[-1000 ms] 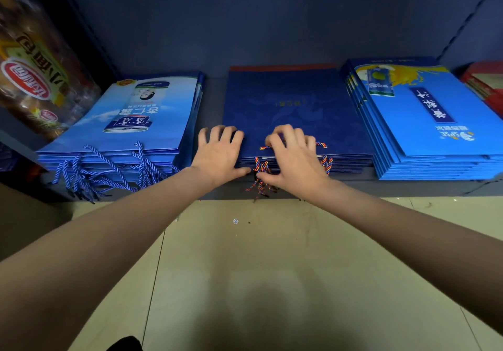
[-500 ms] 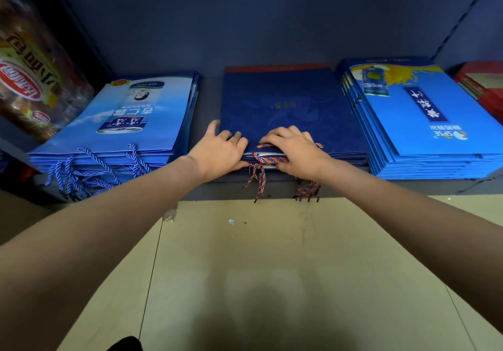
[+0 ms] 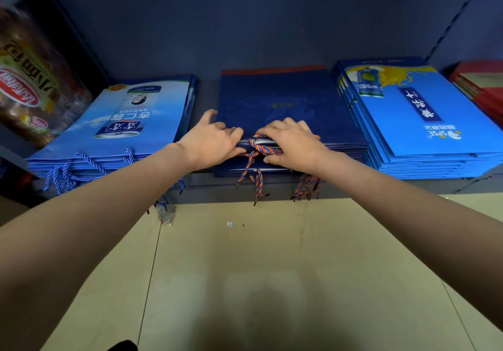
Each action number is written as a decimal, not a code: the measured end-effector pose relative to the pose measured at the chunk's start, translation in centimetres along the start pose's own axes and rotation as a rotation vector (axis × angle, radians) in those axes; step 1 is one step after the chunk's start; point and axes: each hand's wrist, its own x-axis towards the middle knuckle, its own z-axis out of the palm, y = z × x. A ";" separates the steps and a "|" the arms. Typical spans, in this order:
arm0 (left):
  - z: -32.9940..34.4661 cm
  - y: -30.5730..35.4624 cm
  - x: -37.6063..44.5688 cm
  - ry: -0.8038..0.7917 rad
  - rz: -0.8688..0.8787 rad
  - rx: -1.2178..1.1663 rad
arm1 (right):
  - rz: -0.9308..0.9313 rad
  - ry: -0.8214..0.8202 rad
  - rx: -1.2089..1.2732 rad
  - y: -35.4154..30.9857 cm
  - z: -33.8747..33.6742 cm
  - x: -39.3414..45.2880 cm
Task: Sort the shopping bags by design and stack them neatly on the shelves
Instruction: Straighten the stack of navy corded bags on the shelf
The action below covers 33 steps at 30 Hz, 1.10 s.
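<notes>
Three flat stacks of shopping bags lie on a low dark shelf [image 3: 206, 184]. The middle one is a dark blue stack [image 3: 283, 100] with a red far edge and multicoloured rope handles [image 3: 255, 171] hanging over the shelf front. My left hand [image 3: 212, 143] grips the near edge of its top bags, thumb under, fingers curled on top. My right hand [image 3: 291, 143] grips the same edge beside it, with a rope handle bunched under its fingers. A light blue stack [image 3: 128, 122] with blue rope handles lies to the left. A bright blue stack [image 3: 413, 122] lies to the right.
A red stack [image 3: 484, 89] sits at the far right of the shelf. Packaged snacks [image 3: 27, 86] stand at the far left. Below the shelf is beige tiled floor [image 3: 245, 269] with a few small specks. The shelf's dark back wall rises behind the stacks.
Both hands slid back from flat on the dark blue stack to its near edge and curled round it. The top bags' front edge is slightly lifted, handles gathered between the hands.
</notes>
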 end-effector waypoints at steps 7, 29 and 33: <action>-0.3 -1.2 0.7 0.035 -0.016 -0.048 | 0.069 0.377 -0.233 -1.0 1.4 0.9; 1.5 0.4 -1.0 -0.277 0.066 -0.161 | -0.150 0.214 0.033 4.6 0.0 -4.8; 1.0 0.5 -0.8 -0.321 0.017 -0.331 | 0.041 0.216 0.080 6.3 1.1 -5.9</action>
